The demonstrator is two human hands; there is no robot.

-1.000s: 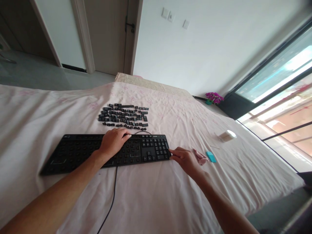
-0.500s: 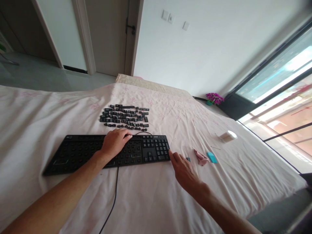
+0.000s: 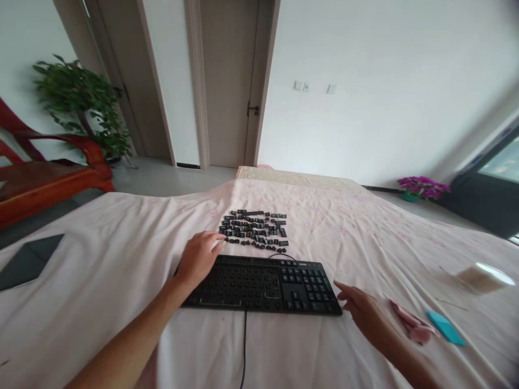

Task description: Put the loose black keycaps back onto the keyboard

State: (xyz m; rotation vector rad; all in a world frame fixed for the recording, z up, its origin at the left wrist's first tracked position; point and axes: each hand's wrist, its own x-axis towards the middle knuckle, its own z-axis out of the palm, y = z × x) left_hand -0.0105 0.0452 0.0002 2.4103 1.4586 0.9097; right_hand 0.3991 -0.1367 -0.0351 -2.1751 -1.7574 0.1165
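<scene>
Left hand (image 3: 198, 258) (its grip I cannot tell) overlaps the left end of the keyboard (image 3: 243, 286) on the cloth (image 3: 316, 351), right hand (image 3: 362, 307) loosely spread beside the other; likely light and stiff, it suits holding by both ends.

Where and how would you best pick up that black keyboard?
Probably by its two short ends, one hand from each side: the keyboard is long and lies flat. The right hand is beside its right end, and the cable emerges at the near edge, away from both ends.
</scene>
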